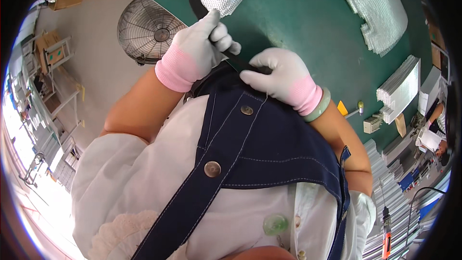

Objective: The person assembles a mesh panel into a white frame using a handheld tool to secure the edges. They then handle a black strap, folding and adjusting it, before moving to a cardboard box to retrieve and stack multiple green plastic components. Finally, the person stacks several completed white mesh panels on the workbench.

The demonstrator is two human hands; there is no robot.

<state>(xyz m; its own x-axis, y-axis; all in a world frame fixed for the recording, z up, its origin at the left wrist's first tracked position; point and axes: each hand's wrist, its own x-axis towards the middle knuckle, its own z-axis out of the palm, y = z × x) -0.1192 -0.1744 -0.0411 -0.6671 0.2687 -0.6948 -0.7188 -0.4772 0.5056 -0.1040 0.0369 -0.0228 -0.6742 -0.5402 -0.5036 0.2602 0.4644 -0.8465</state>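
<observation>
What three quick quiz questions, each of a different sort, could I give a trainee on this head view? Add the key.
1. True or false: the fan stands at the person's right.

2. Which wrist wears the pale green bangle?
a) left
b) right
c) both

3. Fill in the blank: the gloved left hand is closed around a dark, bent ____.

Key:
1. False; the fan stands at the person's left, beside the green table.
2. b, just past the pink cuff of the glove.
3. Strip; it shows above the hand and again below it, toward the right hand.
</observation>
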